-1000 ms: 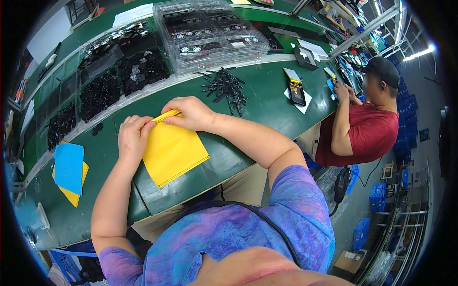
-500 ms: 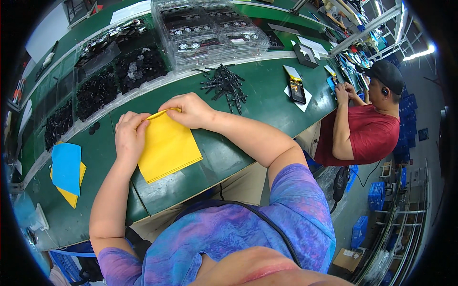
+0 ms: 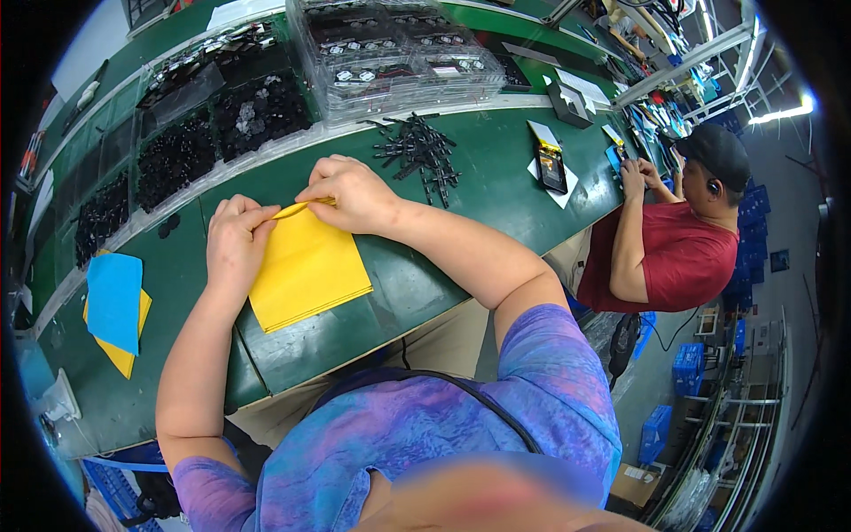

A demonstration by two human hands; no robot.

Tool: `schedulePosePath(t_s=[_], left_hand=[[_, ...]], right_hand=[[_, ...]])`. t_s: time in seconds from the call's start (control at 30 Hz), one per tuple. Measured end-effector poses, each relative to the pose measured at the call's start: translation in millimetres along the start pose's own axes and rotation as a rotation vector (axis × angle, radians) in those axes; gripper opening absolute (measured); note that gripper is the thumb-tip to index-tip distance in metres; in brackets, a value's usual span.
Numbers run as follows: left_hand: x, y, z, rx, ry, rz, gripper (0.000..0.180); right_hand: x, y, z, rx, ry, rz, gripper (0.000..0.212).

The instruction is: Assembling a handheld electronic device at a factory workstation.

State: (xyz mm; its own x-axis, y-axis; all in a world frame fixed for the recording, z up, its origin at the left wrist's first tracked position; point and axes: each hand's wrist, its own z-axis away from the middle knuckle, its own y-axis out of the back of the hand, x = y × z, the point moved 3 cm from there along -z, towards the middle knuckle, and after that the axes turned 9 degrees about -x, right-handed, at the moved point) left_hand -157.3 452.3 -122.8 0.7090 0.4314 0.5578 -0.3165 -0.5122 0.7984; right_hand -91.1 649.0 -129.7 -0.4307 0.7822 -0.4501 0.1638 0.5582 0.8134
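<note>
A square stack of thin yellow sheets lies on the green worktable, its layered edges showing along the near side. Its far edge is bent up and pinched in the fingers of both hands. My left hand grips the far left corner between thumb and fingers. At the far right corner, my right hand closes on the same edge, fingers curled. To the left, a blue sheet rests over another yellow sheet, both apart from my hands.
Small black strips lie piled beyond my right hand. Sorting trays of dark parts and stacked clear plastic trays line the table's back. An opened device sits on white paper. At right, a co-worker in red handles small parts.
Both hands still pinch the far edge of the yellow sheets. The view has shifted slightly, and the left hand sits a little farther left.
</note>
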Motion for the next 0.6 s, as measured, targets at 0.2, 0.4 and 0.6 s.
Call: schedulePosePath(t_s=[0.2, 0.4, 0.6], left_hand=[[-4.1, -0.9, 0.0, 0.033, -0.014, -0.061, 0.022], [3.3, 5.1, 2.0, 0.063, -0.015, -0.155, 0.016], [3.3, 6.0, 3.6, 0.075, -0.008, -0.193, 0.013]], right_hand=[[1.2, 2.3, -2.3, -0.025, -0.070, 0.107, 0.013], [-12.2, 2.6, -1.2, -0.052, -0.004, 0.279, 0.011], [-18.2, -3.2, 2.7, -0.116, 0.098, 0.341, 0.020]])
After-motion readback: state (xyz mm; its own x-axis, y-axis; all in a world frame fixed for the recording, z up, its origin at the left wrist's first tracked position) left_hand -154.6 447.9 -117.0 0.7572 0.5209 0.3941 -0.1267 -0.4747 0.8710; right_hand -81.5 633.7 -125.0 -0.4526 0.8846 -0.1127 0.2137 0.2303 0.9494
